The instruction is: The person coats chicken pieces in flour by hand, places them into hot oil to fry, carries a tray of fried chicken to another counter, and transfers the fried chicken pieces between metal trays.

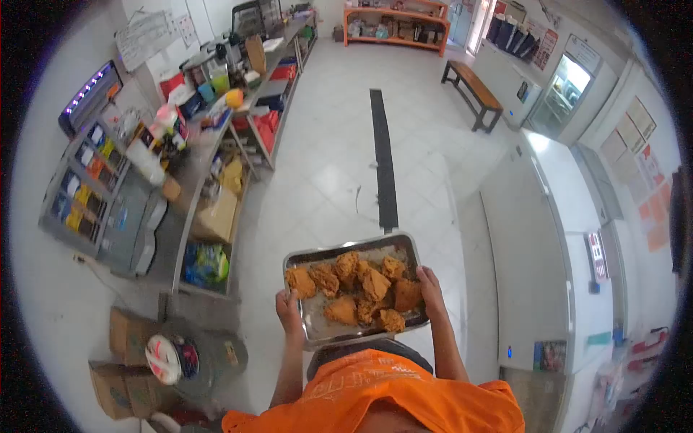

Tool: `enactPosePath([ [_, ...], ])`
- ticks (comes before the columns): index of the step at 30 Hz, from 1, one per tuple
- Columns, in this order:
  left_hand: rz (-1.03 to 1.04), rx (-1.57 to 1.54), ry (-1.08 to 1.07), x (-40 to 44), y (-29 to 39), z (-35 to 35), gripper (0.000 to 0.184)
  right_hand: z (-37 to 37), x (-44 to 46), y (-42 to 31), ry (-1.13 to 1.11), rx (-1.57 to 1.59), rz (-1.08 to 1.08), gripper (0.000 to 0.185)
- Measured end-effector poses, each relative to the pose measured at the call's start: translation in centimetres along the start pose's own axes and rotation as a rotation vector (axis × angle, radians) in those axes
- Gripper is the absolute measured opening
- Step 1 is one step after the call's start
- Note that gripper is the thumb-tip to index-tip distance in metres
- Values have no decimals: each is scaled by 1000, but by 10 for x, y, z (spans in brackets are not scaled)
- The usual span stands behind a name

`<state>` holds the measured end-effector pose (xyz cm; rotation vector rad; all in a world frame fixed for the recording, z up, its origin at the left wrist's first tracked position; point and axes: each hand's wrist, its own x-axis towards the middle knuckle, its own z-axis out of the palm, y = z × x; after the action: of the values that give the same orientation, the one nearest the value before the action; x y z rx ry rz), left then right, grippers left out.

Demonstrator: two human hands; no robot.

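A shallow rectangular metal tray point(317, 330) is held level in front of my orange shirt. Several pieces of brown, crusty fried chicken point(374, 284) lie in it, with bare metal showing mostly at the lower left and the top. My left hand point(289, 312) grips the left side, its thumb up over the rim. On the opposite side my right hand point(431, 289) is wrapped round the edge, fingers partly hidden behind the tray.
Steel shelving point(184, 224) loaded with goods runs along the left wall. White chest freezers point(530, 267) line the right, beyond them a wooden bench point(473, 90). A black strip point(384, 159) lies on the tiled floor ahead. Cardboard boxes point(126, 390) stand at lower left, orange shelves point(393, 29) at the back.
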<state>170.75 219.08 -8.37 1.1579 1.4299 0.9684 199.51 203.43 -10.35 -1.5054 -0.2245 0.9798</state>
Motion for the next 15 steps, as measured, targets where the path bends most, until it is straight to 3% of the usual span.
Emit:
enactPosePath([
  [4, -37, 56, 29, 145, 14, 105, 37, 18, 146, -67, 75, 9, 29, 49],
  [7, 38, -5, -104, 246, 97, 192, 34, 39, 256, -114, 115, 36, -16, 47],
  [15, 44, 38, -185, 506, 115, 417, 29, 53, 563, -192, 144, 131, 27, 44],
])
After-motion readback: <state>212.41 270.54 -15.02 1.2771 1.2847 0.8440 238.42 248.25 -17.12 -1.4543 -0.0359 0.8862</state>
